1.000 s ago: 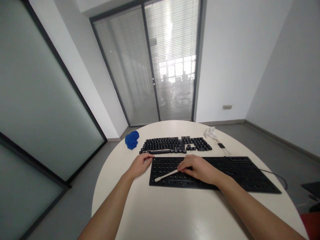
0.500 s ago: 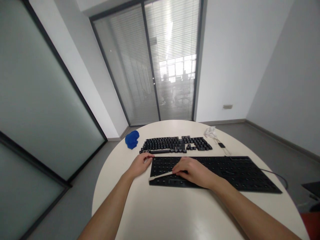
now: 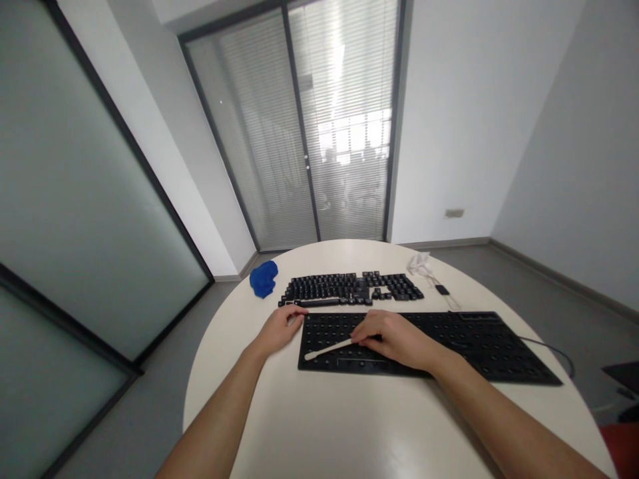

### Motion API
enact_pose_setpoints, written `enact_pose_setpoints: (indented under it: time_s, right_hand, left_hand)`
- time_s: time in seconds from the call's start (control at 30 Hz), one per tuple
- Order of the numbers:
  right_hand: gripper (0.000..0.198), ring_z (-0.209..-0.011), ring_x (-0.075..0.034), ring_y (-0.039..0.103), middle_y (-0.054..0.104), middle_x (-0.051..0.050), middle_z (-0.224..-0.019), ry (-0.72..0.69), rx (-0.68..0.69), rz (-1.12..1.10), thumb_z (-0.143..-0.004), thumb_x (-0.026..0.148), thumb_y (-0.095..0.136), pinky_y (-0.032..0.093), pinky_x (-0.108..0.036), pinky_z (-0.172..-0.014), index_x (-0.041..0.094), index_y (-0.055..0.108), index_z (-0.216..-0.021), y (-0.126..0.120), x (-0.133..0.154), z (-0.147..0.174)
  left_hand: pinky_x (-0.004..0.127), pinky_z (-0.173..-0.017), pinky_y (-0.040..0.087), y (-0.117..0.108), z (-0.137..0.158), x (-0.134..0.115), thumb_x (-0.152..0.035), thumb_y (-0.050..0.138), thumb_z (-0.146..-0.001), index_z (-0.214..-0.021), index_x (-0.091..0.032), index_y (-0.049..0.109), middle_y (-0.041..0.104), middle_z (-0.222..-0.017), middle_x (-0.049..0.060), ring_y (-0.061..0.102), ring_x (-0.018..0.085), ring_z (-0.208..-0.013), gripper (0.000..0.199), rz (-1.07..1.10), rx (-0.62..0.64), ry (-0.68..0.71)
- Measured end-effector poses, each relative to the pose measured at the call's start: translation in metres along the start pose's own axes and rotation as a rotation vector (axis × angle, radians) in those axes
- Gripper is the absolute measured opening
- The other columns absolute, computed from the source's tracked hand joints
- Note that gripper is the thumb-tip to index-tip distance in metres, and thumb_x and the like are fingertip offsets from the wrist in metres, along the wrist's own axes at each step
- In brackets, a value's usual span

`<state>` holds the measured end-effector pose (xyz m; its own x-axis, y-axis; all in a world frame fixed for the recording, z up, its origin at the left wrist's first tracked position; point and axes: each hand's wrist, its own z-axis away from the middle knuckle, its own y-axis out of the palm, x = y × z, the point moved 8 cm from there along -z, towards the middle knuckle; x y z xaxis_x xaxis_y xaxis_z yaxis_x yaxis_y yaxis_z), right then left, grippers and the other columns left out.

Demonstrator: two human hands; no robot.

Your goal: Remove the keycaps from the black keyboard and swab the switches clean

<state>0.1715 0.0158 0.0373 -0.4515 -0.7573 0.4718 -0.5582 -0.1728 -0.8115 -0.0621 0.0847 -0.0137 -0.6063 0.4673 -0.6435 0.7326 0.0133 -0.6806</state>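
Note:
A black keyboard (image 3: 479,346) with its keycaps off lies flat on the round white table. My left hand (image 3: 281,328) rests at its upper left corner, fingers curled and fingertips touching the edge. My right hand (image 3: 392,336) is above the left half of the board, closed on a long white cotton swab (image 3: 329,349) pinched between thumb and fingers. The swab slants down to the left, its rounded tip over the lower left part of the board. Behind the keyboard, the removed black keycaps (image 3: 319,287) sit in rows.
A blue lump of putty or cloth (image 3: 263,278) lies at the table's back left. Toward the back right is a crumpled white tissue (image 3: 420,263) near a black piece with a thin cord (image 3: 442,290). The keyboard's cable (image 3: 552,349) runs off to the right.
My right hand has shifted slightly right and away from me, drawing the swab tip from the board's left edge inward. My left hand has stayed put.

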Motion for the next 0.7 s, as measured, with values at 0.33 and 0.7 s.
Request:
enact_pose_setpoints:
  time_s: [0.33,0.7]
  right_hand:
    - [0.020,-0.092,-0.018,0.068,0.078,-0.001,-0.096,0.045,-0.024,0.012,-0.085,0.014,0.063,0.051,-0.029,-0.086,0.026,0.078,-0.090,-0.006,-0.011,0.004]
    - [0.020,-0.088,-0.019,0.071,0.079,-0.001,-0.095,0.108,0.018,-0.033,-0.081,0.016,0.064,0.053,-0.029,-0.083,0.026,0.080,-0.086,-0.011,-0.022,0.009]
  left_hand:
    - [0.033,-0.083,0.051,0.001,0.001,0.003,-0.026,0.057,-0.091,-0.109,-0.021,0.073,0.073,-0.102,0.006,0.066,0.021,-0.091,0.025,0.003,0.010,-0.004]
    - [0.032,-0.083,0.052,0.002,0.002,0.006,-0.026,0.057,-0.091,-0.110,-0.022,0.073,0.073,-0.102,0.006,0.066,0.021,-0.090,0.026,0.002,0.002,-0.004]
